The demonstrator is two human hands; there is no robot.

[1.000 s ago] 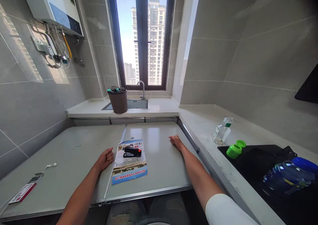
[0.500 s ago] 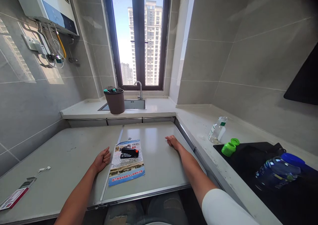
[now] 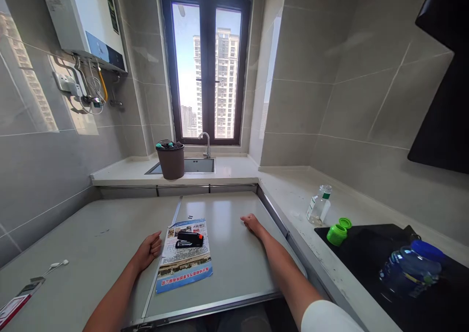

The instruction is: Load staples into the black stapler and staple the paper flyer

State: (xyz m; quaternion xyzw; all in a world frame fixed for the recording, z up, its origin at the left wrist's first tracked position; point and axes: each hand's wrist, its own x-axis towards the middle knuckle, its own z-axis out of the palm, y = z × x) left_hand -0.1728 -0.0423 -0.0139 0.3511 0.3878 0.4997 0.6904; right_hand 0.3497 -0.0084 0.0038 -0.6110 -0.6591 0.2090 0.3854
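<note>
A black stapler with an orange-red tip lies on a printed leaflet, which rests on the pale folding table. Left of the leaflet, my left hand rests on the tabletop, fingers curled into a fist, with no object showing in it. Across the table, near its right side, my right hand is loosely closed, thumb side toward the leaflet, and nothing shows in its fingers. Neither hand touches the stapler. Two tiny dark staples appear just beyond the leaflet.
At the lower left lie a red-and-white package and white earphones. A brown bin stands by the sink. On the right counter are a clear bottle, a green container and a blue-lidded jar.
The head view has tilted up a little, so the whole scene sits lower in the picture. Both hands stay closed in about the same places, and the stapler and leaflet have not moved.
</note>
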